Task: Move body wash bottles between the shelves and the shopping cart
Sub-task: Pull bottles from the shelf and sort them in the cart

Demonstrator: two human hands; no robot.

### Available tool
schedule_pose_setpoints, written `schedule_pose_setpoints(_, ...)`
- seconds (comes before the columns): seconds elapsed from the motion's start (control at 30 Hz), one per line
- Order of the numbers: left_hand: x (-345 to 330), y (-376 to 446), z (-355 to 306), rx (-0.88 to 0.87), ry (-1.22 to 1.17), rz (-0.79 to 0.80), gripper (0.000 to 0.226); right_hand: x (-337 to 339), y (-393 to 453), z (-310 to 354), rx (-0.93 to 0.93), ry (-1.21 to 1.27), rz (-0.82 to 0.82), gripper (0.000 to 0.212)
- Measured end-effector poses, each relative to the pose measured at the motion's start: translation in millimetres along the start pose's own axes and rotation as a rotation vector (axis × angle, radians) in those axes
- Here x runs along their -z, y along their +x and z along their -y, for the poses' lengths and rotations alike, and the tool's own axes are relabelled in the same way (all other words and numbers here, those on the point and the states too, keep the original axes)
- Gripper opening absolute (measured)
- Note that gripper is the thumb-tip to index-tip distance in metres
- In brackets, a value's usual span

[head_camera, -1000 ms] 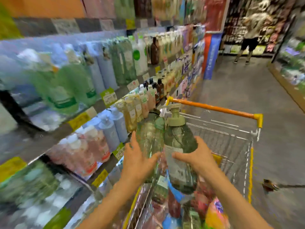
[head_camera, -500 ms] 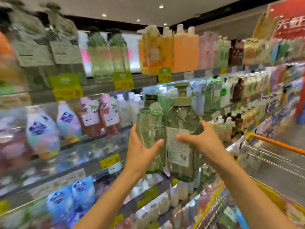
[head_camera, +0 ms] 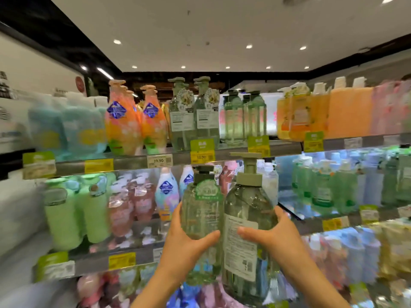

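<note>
Between left hand [head_camera: 189, 243] and right hand [head_camera: 272, 237]: two green bottles [head_camera: 246, 218], gripped, now raised before higher shelves [head_camera: 222, 152]; cart gone.

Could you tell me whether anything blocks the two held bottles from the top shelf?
Nothing visible lies between them. The left hand holds the flat-cap bottle, the right hand the pump bottle, both below the top shelf. Matching bottles already fill its front there.

bottles [head_camera: 224, 218] | raised from cart to shelf height | cart out of view
</note>
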State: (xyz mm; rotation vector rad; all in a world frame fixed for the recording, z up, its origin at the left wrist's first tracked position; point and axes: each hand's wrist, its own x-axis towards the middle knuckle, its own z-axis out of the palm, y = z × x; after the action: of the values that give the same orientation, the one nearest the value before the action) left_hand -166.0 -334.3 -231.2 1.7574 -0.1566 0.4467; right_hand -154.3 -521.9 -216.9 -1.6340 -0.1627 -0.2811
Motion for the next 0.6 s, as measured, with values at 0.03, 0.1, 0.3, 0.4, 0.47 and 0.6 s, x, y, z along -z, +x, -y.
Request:
schedule_pose_setpoints(0.03,1.7,-0.1,-0.9,-0.005,-0.001,-0.006,0.116,-1.7,2.2,1.2,-0.007,0.011,0.012,0.067)
schedule_pose_setpoints(0.1,2.1,-1.2,-4.9,-0.011,-0.004,-0.006,0.119,-2.9,6.2,2.4,-0.015,0.029,0.027,0.071)
schedule_pose_setpoints(0.3,0.0,-10.4,8.1,-0.011,0.010,-0.041,0.109,-7.1,0.3,-12.4,0.012,0.051,0.073,0.050)
schedule_pose_setpoints(0.4,0.4,-10.7,25.7,0.024,0.022,-0.008,0.099,-12.1,-0.3,-33.5,0.008,0.027,0.091,0.049)
schedule_pose_setpoints(0.47,0.8,-10.3,41.7,0.057,0.033,0.017,0.104,-16.1,-0.8,-50.0,-0.015,0.013,0.099,0.049)
schedule_pose_setpoints(0.6,2.3,-10.9,83.4,0.165,0.072,0.036,0.109,-26.4,-1.4,-83.4,-0.073,-0.011,0.107,0.052)
